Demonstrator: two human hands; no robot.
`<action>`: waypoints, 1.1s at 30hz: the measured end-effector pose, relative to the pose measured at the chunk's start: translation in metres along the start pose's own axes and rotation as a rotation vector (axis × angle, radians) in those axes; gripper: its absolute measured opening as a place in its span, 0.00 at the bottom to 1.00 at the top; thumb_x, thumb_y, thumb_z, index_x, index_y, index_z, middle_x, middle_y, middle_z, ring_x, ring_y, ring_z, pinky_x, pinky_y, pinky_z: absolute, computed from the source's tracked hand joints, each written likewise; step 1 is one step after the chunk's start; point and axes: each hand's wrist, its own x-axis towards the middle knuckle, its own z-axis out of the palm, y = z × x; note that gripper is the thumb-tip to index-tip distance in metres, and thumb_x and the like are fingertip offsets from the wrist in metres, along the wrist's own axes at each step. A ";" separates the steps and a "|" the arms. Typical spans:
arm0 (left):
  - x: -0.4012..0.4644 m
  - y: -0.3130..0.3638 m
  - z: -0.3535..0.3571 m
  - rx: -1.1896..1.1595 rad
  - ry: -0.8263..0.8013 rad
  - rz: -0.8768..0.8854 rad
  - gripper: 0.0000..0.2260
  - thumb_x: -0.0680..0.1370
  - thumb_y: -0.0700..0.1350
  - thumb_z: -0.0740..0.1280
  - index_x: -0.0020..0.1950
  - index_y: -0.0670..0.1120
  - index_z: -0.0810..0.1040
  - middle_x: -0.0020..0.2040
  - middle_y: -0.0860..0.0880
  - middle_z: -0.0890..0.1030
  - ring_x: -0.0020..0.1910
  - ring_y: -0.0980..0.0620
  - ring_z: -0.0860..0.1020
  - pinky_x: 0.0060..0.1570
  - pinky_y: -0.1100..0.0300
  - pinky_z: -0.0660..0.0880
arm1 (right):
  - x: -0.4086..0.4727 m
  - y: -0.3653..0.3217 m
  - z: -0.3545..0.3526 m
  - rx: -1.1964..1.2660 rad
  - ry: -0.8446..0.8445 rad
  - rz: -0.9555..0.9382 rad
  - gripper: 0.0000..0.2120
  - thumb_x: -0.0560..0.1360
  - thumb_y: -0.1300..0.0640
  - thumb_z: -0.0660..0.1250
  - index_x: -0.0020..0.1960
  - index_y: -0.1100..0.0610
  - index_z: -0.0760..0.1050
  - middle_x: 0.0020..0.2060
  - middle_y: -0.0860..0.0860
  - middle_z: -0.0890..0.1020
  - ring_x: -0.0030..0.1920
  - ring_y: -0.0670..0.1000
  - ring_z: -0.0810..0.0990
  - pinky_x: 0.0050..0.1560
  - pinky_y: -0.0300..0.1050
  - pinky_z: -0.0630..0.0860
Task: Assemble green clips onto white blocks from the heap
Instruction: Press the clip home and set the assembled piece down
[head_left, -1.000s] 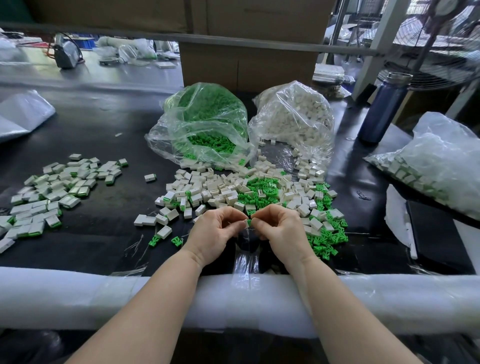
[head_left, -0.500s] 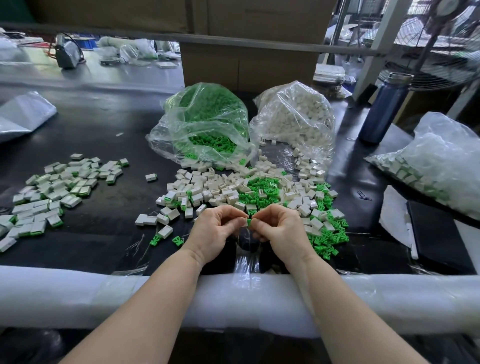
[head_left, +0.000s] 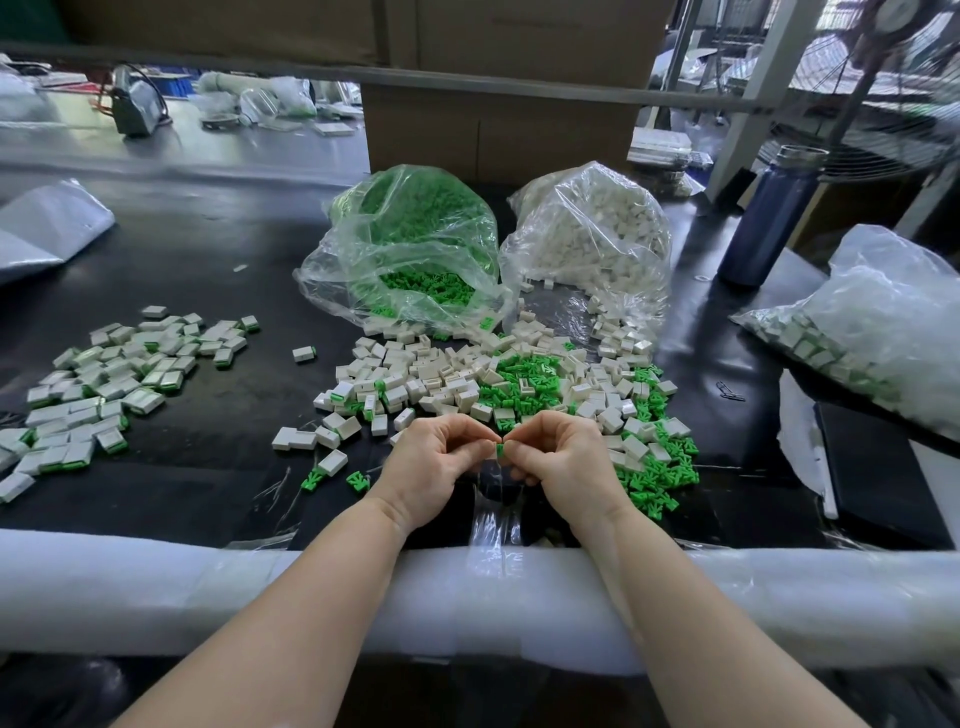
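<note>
Black table (head_left: 197, 270) carries everything. Biggest: two clear bags at the back, green-clip bag (head_left: 410, 249) on the L, white-block bag (head_left: 592, 239) on the R, both spilling into the mixed heap (head_left: 467, 379) in the middle. Finished pile (head_left: 104, 384) sits well apart to the L; another filled bag (head_left: 872, 332) far R, blue bottle (head_left: 769, 218) behind it. Foam-wrapped rail (head_left: 156, 587) runs along the near edge, both forearms over it.

Left hand (head_left: 431, 462) and right hand (head_left: 566, 462) meet just in front of the heap, fingers curled. A green clip (head_left: 500, 450) shows between the fingertips, pinched by both; the white block isn't visible, prob. tucked in the left hand, can't tell.

Step in hand looks like seating the clip. To do it well: line the clip square w/ the block's slot, push straight, no twisting, feel for it to seat fully.

In the way: loose clips (head_left: 654, 478) by the R wrist and clear film (head_left: 493, 514) under the hands could snag or scatter.
</note>
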 end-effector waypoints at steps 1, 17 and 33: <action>0.000 0.000 0.000 0.002 0.001 -0.001 0.08 0.74 0.34 0.67 0.41 0.46 0.80 0.38 0.48 0.81 0.37 0.60 0.78 0.43 0.68 0.75 | 0.000 0.000 0.000 -0.003 0.001 0.002 0.09 0.70 0.70 0.70 0.36 0.58 0.76 0.30 0.54 0.81 0.27 0.45 0.77 0.28 0.33 0.72; -0.002 0.002 0.001 0.140 -0.003 -0.009 0.05 0.74 0.37 0.68 0.43 0.47 0.81 0.37 0.48 0.81 0.36 0.56 0.76 0.45 0.61 0.75 | 0.001 0.000 0.002 -0.075 0.010 -0.025 0.09 0.70 0.70 0.70 0.36 0.58 0.76 0.29 0.54 0.79 0.28 0.46 0.76 0.32 0.37 0.74; 0.000 0.003 0.003 0.185 0.032 -0.009 0.07 0.75 0.42 0.68 0.42 0.55 0.78 0.37 0.50 0.79 0.36 0.52 0.75 0.49 0.49 0.76 | 0.002 0.003 0.003 -0.065 0.069 -0.049 0.12 0.72 0.67 0.69 0.36 0.51 0.76 0.31 0.54 0.81 0.32 0.50 0.78 0.31 0.34 0.72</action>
